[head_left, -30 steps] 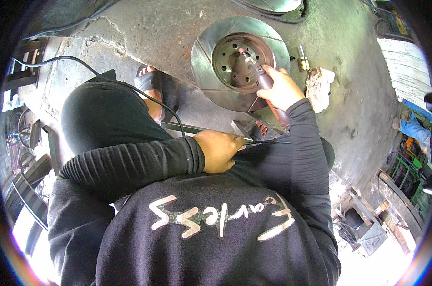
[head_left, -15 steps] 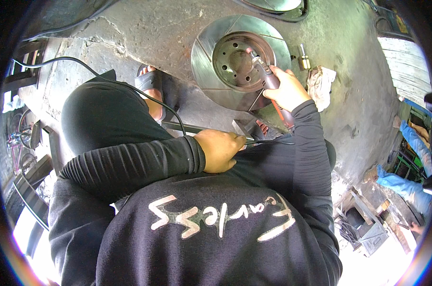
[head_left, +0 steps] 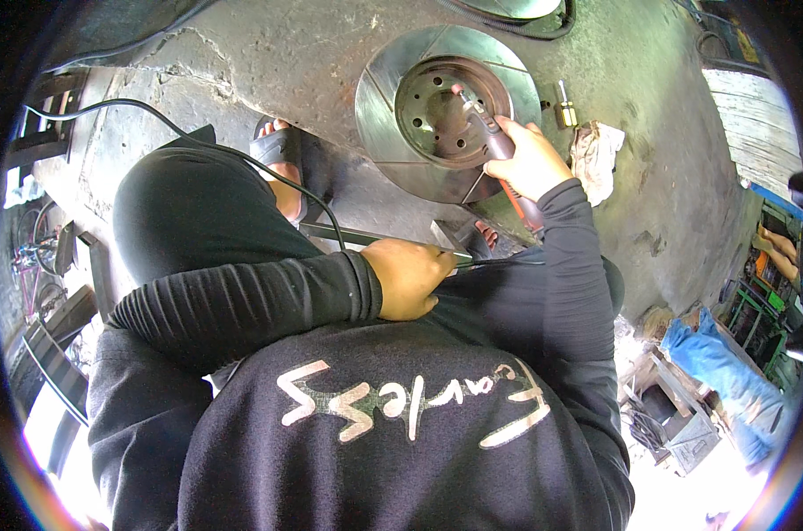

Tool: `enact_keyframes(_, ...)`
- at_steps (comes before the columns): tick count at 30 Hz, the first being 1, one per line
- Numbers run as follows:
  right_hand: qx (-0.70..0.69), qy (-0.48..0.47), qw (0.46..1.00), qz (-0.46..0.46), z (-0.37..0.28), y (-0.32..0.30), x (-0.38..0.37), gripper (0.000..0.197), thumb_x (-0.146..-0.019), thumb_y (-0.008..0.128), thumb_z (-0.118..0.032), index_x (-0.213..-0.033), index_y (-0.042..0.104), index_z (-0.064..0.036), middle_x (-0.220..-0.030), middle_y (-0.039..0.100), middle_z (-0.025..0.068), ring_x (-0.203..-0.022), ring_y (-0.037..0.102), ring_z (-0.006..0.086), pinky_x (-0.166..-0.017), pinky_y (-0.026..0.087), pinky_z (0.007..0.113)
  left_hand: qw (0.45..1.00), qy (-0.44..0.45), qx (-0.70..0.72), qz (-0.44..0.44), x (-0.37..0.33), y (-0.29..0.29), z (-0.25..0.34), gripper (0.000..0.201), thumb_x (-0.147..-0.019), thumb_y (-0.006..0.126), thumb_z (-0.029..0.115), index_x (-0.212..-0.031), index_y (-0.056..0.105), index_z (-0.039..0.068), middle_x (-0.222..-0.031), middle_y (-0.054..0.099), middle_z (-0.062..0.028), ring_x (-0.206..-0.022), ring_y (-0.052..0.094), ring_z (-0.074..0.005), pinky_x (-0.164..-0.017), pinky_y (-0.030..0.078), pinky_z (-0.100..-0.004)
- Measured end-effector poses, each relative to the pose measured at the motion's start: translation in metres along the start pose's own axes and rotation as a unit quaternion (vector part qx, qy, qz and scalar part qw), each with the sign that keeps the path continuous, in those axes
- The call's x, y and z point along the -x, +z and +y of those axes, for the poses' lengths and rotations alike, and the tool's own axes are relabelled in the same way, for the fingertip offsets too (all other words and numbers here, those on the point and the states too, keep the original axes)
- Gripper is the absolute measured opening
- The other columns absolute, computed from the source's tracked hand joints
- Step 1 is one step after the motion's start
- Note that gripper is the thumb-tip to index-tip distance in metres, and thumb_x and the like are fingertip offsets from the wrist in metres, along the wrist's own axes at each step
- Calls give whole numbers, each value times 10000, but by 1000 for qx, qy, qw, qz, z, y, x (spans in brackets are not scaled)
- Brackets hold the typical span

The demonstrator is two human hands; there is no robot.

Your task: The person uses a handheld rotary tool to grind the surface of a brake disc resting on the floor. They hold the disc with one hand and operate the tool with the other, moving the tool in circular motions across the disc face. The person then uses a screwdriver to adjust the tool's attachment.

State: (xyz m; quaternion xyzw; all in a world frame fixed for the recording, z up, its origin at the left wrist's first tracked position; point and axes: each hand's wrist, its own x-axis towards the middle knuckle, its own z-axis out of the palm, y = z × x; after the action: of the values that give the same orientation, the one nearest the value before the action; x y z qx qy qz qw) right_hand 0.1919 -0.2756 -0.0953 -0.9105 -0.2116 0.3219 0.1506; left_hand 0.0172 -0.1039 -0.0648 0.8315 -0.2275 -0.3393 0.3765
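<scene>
In the head view, the right hand [head_left: 531, 157] is grasping the rotary tool [head_left: 489, 129] over the brake disc [head_left: 380, 119], which is lying on the floor [head_left: 654, 168]. The left hand [head_left: 409, 279] is curling by the black cable [head_left: 249, 165]; whether it is holding it, I cannot tell. The tool is probably feeling light and rigid, best held mid-body; the disc, likely heavy, is inviting 2 hands at its rim.

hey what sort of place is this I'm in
Probably a repair workshop: a large grooved metal disc, likely a brake disc, a rotary tool in your right hand, and a stained floor.
</scene>
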Motion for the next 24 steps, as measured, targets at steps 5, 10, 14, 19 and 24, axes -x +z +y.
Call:
enact_keyframes(5,-5,-8,1000,14,6,0,1,762,-674,723,-240,-1344,438,-16,-1119,510,280,-1015,568,384,-907,454,385,1000,-5,10,1,0,-1,-1,387,-746,640,195,-1060,535,-6,-958,636,-179,-897,637,-347,-762,518,-437)
enact_keyframes(10,-3,10,1000,-6,3,-5,6,747,-669,699,-256,-1335,453,-22,-1138,503,316,-1027,572,421,-910,466,402,1000,8,3,-7,-2,2,-2,496,-755,664,237,-1169,511,11,-975,613,-187,-859,635,-365,-748,518,-453)
enact_keyframes(14,-3,-11,1000,7,2,1,-5,779,-675,739,-233,-1354,425,-12,-1119,511,269,-1001,572,356,-890,454,375,1000,5,-1,-4,-1,0,-1,427,-750,647,212,-1098,529,-5,-960,625,-191,-877,636,-355,-752,518,-443)
enact_keyframes(19,-1,7,1000,-1,4,-6,2,773,-680,729,-246,-1352,427,-12,-1122,512,266,-1011,570,361,-893,455,380,1000,10,11,12,-2,1,-4,400,-745,639,195,-1069,537,-18,-940,631,-196,-882,637,-354,-753,518,-439)
enact_keyframes(24,-8,-19,1000,-3,2,-3,-2,754,-666,708,-261,-1335,453,-24,-1146,501,314,-1023,574,412,-901,470,404,1000,4,4,-3,-2,-1,0,401,-746,636,194,-1069,535,-21,-935,635,-193,-881,637,-354,-756,518,-437)
